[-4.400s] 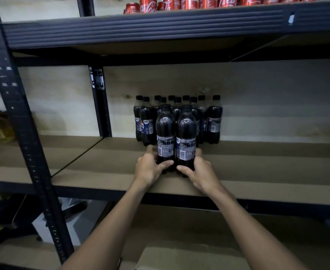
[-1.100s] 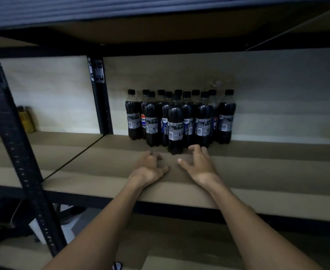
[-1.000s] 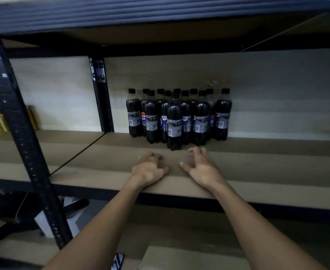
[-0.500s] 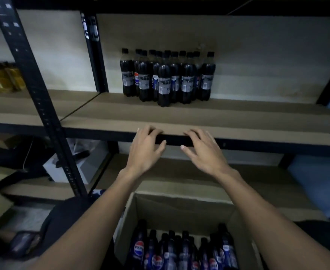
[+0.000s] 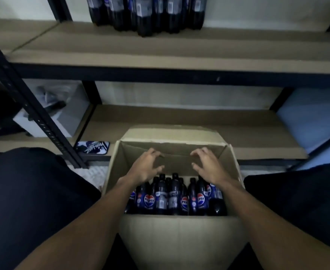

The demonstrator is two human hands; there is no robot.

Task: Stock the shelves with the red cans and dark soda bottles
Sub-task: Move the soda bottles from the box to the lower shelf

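Hovering above the dark soda bottles [image 5: 172,195] in the near cardboard box [image 5: 179,240], the left hand [image 5: 145,168] and right hand [image 5: 209,166] spread loosely curled fingers [image 5: 153,152], holding nothing.

Forearms [image 5: 94,221] are bare along their whole visible length and end in the left hand [image 5: 144,169] and the right hand [image 5: 209,168]. Trousers [image 5: 33,191] are dark navy, plain and unpatterned, covering both thighs.
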